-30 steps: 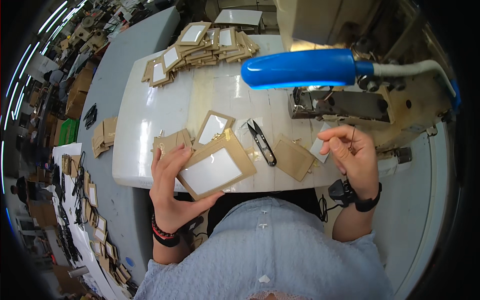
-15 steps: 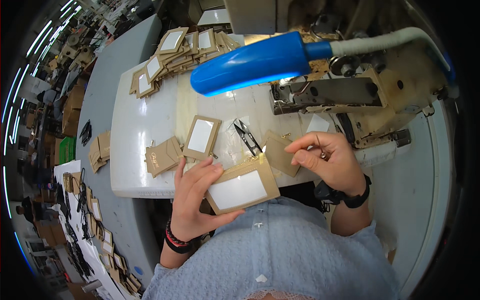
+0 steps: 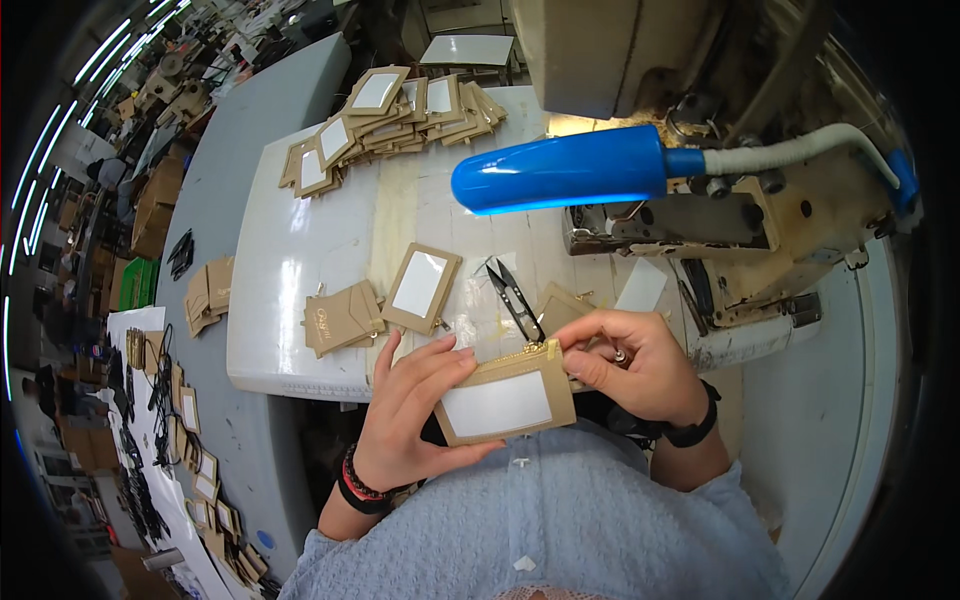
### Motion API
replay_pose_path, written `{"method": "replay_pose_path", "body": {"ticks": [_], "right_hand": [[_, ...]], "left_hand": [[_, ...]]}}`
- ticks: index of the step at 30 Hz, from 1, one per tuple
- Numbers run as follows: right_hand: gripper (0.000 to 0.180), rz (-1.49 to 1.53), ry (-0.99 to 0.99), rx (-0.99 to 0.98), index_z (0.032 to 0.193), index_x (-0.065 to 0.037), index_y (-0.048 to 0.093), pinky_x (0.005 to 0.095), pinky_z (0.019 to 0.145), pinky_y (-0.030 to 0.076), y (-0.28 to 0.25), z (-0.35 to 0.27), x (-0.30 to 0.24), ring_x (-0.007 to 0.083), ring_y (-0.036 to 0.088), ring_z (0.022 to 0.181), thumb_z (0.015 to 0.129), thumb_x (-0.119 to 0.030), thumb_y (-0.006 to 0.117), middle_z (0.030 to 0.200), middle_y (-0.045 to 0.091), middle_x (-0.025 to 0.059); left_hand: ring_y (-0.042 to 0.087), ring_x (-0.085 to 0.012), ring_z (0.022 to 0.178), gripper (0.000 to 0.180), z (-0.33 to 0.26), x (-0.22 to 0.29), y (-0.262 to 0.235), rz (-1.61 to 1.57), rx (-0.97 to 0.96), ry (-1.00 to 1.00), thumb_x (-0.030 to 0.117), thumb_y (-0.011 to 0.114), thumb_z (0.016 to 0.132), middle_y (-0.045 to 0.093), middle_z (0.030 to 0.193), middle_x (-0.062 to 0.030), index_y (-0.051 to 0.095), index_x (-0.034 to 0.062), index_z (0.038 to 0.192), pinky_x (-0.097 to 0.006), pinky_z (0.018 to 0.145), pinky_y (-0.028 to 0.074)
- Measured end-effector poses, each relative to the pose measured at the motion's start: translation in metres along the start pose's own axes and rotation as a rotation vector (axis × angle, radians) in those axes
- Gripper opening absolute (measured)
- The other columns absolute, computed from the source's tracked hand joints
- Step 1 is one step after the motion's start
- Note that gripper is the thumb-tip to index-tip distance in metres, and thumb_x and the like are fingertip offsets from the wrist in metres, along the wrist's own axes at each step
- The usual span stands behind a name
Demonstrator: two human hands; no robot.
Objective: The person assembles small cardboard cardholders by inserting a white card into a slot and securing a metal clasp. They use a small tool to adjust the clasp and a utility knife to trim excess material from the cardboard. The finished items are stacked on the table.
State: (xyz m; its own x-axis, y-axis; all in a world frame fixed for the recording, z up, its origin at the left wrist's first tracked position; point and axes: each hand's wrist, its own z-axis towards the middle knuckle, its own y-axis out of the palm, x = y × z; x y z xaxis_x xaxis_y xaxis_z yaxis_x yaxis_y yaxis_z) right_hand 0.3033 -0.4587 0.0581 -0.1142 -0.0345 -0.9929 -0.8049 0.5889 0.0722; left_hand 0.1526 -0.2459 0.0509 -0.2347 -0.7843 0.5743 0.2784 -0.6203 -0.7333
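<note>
My left hand (image 3: 405, 425) grips a tan zip card wallet (image 3: 500, 405) by its left end, thumb below and fingers over the top. The wallet has a pale window and a gold zipper along its upper edge. My right hand (image 3: 640, 365) is closed, its thumb and forefinger at the wallet's upper right corner, by the zipper end. Out of its curled fingers shows the round metal end of a small tool (image 3: 621, 356); the rest is hidden. Black thread snips (image 3: 516, 300) lie just beyond the wallet. Another tan wallet (image 3: 560, 308) lies partly behind my right hand.
More tan wallets (image 3: 422, 285) lie on the white table (image 3: 290, 250), with a heaped pile (image 3: 375, 125) at the back. A sewing machine (image 3: 670, 220) stands at the right, under a blue lamp (image 3: 560, 170). Further tan pieces (image 3: 208, 290) lie on the grey surface at the left.
My right hand has come down and left to the wallet's upper right corner. The wallet and my left hand have shifted slightly right and down in the picture as the view moved.
</note>
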Motion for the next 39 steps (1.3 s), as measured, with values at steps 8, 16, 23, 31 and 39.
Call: {"method": "replay_pose_path", "body": {"ticks": [8,16,23,31,39], "right_hand": [[0.020,-0.005,-0.021,0.000,0.103,0.006,0.062,0.0155,0.057,0.042,0.0033,0.0011,0.0006,0.0002,0.052,0.066,0.088,-0.007,0.063,0.082,0.062,0.0016],[0.018,-0.004,-0.029,-0.007,0.103,0.006,0.061,0.0176,0.064,0.047,0.0033,0.0008,-0.0019,0.0035,0.058,0.075,0.091,-0.008,0.058,0.086,0.064,0.0045],[0.017,-0.024,-0.024,-0.028,0.102,0.006,0.061,0.0203,0.071,0.051,0.0021,0.0011,-0.0083,0.0069,0.062,0.083,0.093,-0.008,0.054,0.089,0.066,0.0070],[0.015,-0.029,-0.028,-0.017,0.098,0.005,0.062,0.0196,0.068,0.049,0.0037,0.0015,-0.0075,0.0053,0.060,0.078,0.092,-0.007,0.055,0.085,0.065,0.0053],[0.013,-0.058,-0.030,-0.002,0.094,0.003,0.063,0.0170,0.058,0.044,0.0041,0.0017,-0.0045,0.0012,0.055,0.068,0.090,-0.007,0.058,0.078,0.064,0.0007]], "left_hand": [[0.054,-0.0287,0.117,0.076,-0.0024,-0.0004,-0.0026,-0.013,-0.007,-0.014,0.033,0.086,0.058,0.060,0.117,-0.0093,0.054,0.0074,0.122,-0.055,0.108,0.021],[0.054,-0.0284,0.117,0.076,0.0002,0.0024,-0.0056,-0.011,-0.025,-0.019,0.034,0.086,0.058,0.060,0.116,-0.0092,0.054,0.0069,0.121,-0.055,0.108,0.021],[0.054,-0.0282,0.117,0.076,-0.0001,0.0027,-0.0055,-0.004,-0.033,-0.017,0.034,0.086,0.058,0.060,0.116,-0.0088,0.054,0.0072,0.121,-0.055,0.108,0.021],[0.054,-0.0274,0.117,0.075,-0.0004,0.0042,-0.0075,0.011,-0.041,-0.014,0.034,0.086,0.058,0.060,0.115,-0.0079,0.055,0.0076,0.121,-0.055,0.108,0.021],[0.054,-0.0268,0.116,0.074,-0.0007,0.0053,-0.0103,0.012,-0.055,-0.010,0.032,0.086,0.059,0.060,0.114,-0.0072,0.055,0.0074,0.121,-0.055,0.109,0.020]]}}
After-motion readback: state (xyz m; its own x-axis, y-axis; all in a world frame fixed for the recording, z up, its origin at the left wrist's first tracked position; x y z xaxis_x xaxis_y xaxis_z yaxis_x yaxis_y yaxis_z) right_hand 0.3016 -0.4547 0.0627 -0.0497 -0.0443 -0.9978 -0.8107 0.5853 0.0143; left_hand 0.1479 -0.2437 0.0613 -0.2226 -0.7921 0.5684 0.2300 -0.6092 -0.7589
